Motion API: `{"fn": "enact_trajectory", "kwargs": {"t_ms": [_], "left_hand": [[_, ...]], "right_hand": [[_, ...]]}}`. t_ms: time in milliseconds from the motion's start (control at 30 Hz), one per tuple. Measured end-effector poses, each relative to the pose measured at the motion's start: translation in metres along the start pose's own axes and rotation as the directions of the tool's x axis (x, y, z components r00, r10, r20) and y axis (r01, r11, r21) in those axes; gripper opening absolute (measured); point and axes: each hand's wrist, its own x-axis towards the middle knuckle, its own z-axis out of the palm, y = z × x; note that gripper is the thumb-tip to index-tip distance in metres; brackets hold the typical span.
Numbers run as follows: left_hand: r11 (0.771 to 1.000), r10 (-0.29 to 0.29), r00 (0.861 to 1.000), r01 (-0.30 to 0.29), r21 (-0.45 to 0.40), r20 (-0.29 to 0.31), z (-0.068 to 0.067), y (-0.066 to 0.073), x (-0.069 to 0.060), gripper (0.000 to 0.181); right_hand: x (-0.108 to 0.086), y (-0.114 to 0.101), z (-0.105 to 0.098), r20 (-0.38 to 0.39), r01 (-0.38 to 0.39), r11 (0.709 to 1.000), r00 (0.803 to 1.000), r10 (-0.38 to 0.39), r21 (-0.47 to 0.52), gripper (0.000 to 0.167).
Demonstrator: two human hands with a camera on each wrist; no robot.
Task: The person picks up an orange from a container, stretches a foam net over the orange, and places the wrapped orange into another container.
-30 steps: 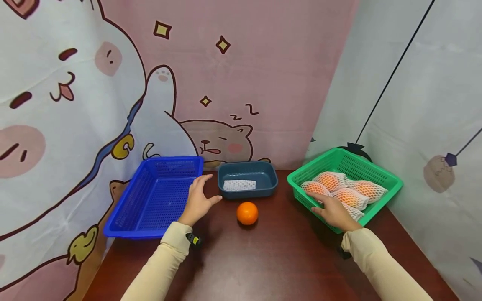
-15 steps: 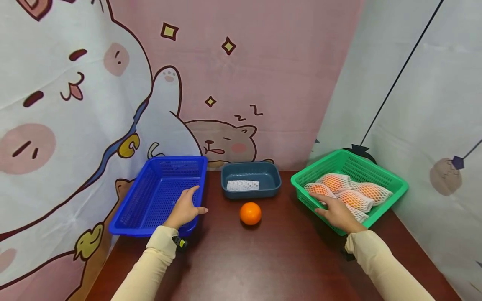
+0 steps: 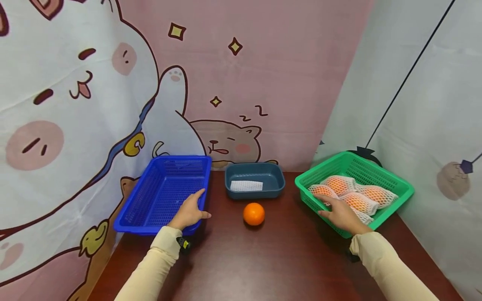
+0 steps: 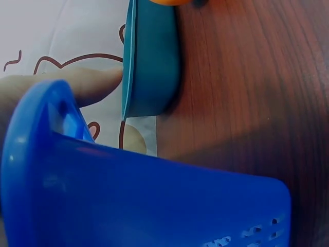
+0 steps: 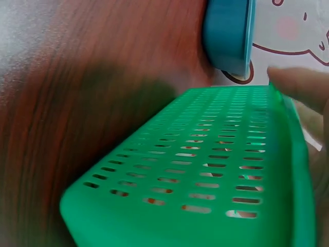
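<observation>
My left hand [image 3: 188,212] hovers at the right rim of the blue basket [image 3: 162,202], thumb and fingers spread, holding nothing. One of its fingers [image 4: 92,85] shows beyond the basket rim in the left wrist view. Over the near left rim of the green basket [image 3: 370,167] is my right hand [image 3: 342,215], its fingers loosely extended beside several oranges in white foam nets [image 3: 340,184]. Whether it touches the rim or a netted orange I cannot tell. A bare orange [image 3: 254,214] sits on the table between both hands.
Behind the bare orange stands a dark teal tray [image 3: 275,193] with a flat white foam net [image 3: 246,186] in it. The brown table [image 3: 248,263] ends at a printed cloth backdrop [image 3: 293,104] behind the containers and along both sides.
My left hand has moved left, from beside the teal tray to the blue basket's right rim. My right hand has stayed over the green basket's rim. The head view has turned slightly left.
</observation>
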Motion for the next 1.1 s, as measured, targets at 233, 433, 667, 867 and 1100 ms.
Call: {"fn": "enact_trajectory", "kwargs": {"t_ms": [233, 433, 667, 867, 1100], "left_hand": [[1.000, 0.002, 1.000, -0.001, 0.027, -0.025, 0.000, 0.000, -0.002, 0.093], [0.999, 0.019, 0.999, -0.017, 0.040, -0.031, 0.000, 0.000, 0.001, 0.094], [0.999, 0.028, 0.999, -0.026, 0.048, -0.044, 0.002, -0.001, 0.002, 0.094], [0.998, 0.024, 0.999, -0.022, 0.052, -0.043, 0.001, -0.002, 0.002, 0.094], [1.000, 0.012, 0.999, -0.011, 0.017, -0.043, 0.003, -0.003, 0.003, 0.094]], "right_hand": [[0.024, -0.014, -0.001, -0.012, 0.013, 1.000, 1.000, -0.012, 0.008, 0.055], [0.065, -0.036, 0.002, -0.028, 0.048, 0.999, 0.998, -0.048, -0.017, 0.058], [0.112, -0.055, 0.024, -0.022, 0.109, 0.994, 0.994, -0.110, -0.008, 0.055], [0.145, -0.063, 0.049, 0.068, 0.077, 0.997, 0.995, -0.078, 0.010, 0.055], [0.172, -0.068, 0.088, 0.168, 0.058, 0.998, 0.984, -0.061, 0.024, 0.055]]}}
